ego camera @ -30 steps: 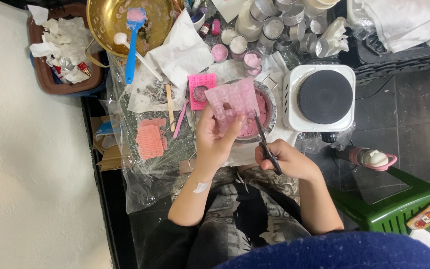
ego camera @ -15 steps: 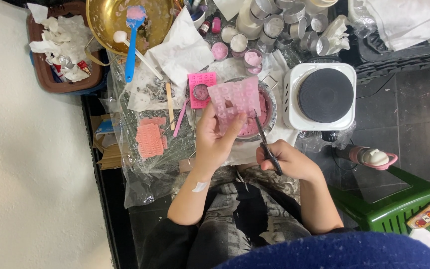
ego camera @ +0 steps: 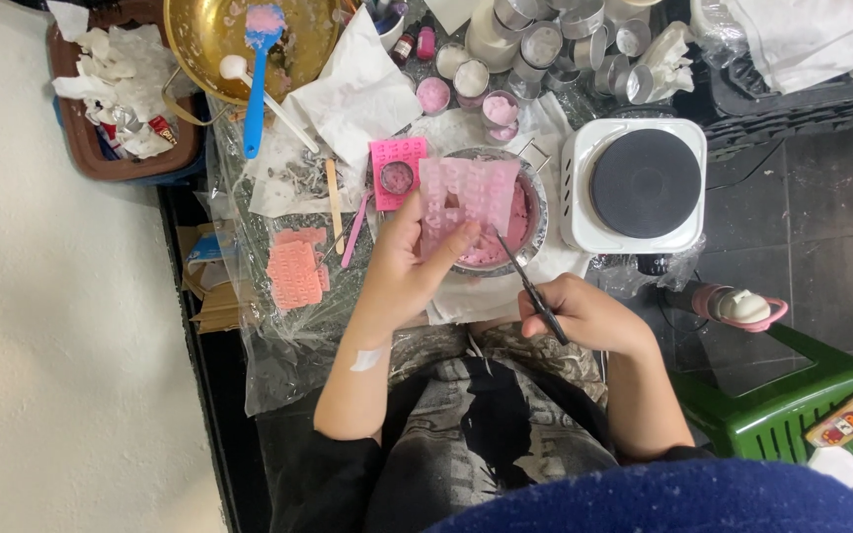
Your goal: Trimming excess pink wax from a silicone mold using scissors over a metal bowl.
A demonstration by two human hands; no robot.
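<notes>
- Our left hand (ego camera: 402,271) pinches a floppy translucent pink silicone mould (ego camera: 466,197), held over the metal bowl (ego camera: 537,202) so drips land in the pink paste.
- Our right hand (ego camera: 589,316) is closed on a thin dark tool (ego camera: 528,286), tip aimed at the mould.
- White hotplate (ego camera: 634,188), flat black disc, sits just right of the bowl.
- Orange textured mould (ego camera: 295,273) lies on crinkled plastic sheet (ego camera: 278,365) to the left.

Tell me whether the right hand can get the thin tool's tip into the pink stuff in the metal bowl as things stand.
Probably yes. The right hand holds the thin tool angled at the metal bowl; the pink mould in the left hand covers only the bowl's left part.
</notes>
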